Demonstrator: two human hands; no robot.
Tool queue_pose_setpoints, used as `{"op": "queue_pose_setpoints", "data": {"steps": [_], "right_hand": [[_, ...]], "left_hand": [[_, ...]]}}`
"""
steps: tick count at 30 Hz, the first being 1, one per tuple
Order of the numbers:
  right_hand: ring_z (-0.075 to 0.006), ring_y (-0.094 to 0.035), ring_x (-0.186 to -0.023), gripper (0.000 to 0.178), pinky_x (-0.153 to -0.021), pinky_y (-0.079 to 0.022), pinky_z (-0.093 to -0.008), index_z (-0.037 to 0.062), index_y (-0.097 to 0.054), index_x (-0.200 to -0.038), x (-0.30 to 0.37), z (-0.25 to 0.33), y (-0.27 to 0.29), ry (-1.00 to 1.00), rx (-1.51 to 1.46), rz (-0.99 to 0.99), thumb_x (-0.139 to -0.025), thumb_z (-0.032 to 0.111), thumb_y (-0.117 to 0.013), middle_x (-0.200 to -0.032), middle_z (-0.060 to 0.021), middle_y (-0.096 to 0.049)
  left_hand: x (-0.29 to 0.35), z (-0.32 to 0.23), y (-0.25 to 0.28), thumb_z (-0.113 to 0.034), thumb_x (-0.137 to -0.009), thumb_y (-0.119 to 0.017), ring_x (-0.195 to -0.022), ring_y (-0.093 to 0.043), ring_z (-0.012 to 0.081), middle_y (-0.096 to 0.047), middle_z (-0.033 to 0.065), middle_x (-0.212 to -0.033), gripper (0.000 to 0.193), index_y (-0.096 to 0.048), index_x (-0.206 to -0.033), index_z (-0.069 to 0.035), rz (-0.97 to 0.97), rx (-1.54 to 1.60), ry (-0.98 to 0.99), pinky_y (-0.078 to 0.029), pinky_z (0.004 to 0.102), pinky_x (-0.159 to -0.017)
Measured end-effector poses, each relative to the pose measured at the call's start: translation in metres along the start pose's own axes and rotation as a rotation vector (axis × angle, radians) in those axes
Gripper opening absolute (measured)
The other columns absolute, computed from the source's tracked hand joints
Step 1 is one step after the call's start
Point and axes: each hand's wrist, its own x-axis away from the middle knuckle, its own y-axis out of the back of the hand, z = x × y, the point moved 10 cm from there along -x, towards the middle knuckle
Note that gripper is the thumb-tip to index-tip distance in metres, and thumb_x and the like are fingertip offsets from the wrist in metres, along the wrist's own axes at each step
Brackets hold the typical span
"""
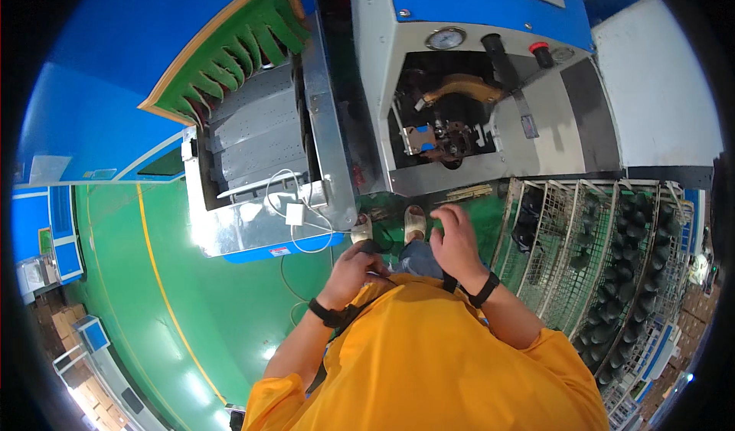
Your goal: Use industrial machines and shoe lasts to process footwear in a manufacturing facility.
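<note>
Head view: left hand [354, 270] perhaps grips a dark strap [373, 246].

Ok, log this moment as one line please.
left hand: at chest, on dark strap | right hand: raised, empty, fingers curled | ahead: blue-grey machine | right: wire rack of dark shoes

Left hand [354, 266] curled near the chest, right hand [457, 241] raised, fingers loosely bent, both wrists banded

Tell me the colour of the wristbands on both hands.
Black, on the left wrist and the right wrist; head view.
</note>
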Motion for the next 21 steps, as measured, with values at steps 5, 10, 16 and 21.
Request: {"op": "queue_pose_setpoints", "data": {"steps": [5, 10, 16, 21], "right_hand": [[-0.0377, -0.060, -0.124, 0.026, -0.107, -0.048, -0.0445, 0.0017, -0.071, -0.119, 0.079, 0.016, -0.032, 0.095, -0.535, 0.751, -0.095, 0.012, -0.065, -0.125, -0.0169, -0.069], [-0.0326, -0.059, -0.134, 0.030, -0.115, -0.044, -0.0414, 0.0022, -0.069, -0.128, 0.098, 0.029, -0.005, 0.154, -0.667, 0.942, -0.105, 0.017, -0.057, -0.136, -0.0145, -0.068], [-0.0312, -0.066, -0.123, 0.028, -0.108, -0.050, -0.0383, 0.0000, -0.072, -0.121, 0.098, 0.003, 0.003, -0.058, -0.897, 0.940, -0.103, 0.018, -0.060, -0.126, -0.0145, -0.073], [-0.0284, -0.073, -0.099, 0.027, -0.090, -0.056, -0.0379, 0.0018, -0.074, -0.116, 0.078, -0.033, -0.002, -0.478, -0.517, 0.721, -0.099, 0.022, -0.068, -0.108, -0.0148, -0.076]], "left_hand": [[0.015, 0.014, 0.006, -0.018, -0.103, -0.052, -0.084, -0.073, 0.0318, -0.068, 0.0170, -0.089, 0.020, -0.056, -0.109, 0.000, -0.162, 0.230, 0.280, -0.062, 0.0400, -0.076], [0.020, 0.021, 0.015, -0.020, -0.107, -0.050, -0.090, -0.074, 0.0323, -0.071, 0.0208, -0.098, 0.024, -0.055, -0.111, 0.003, -0.271, 0.262, 0.253, -0.064, 0.0405, -0.076], [0.021, 0.007, 0.013, -0.023, -0.109, -0.049, -0.102, -0.072, 0.0336, -0.070, 0.0195, -0.104, 0.019, -0.053, -0.111, -0.004, -0.354, 0.318, 0.158, -0.065, 0.0430, -0.076], [0.027, 0.014, 0.025, -0.021, -0.110, -0.047, -0.096, -0.074, 0.0329, -0.071, 0.0198, -0.105, 0.019, -0.053, -0.112, -0.003, -0.361, 0.377, 0.096, -0.065, 0.0410, -0.077]]}}
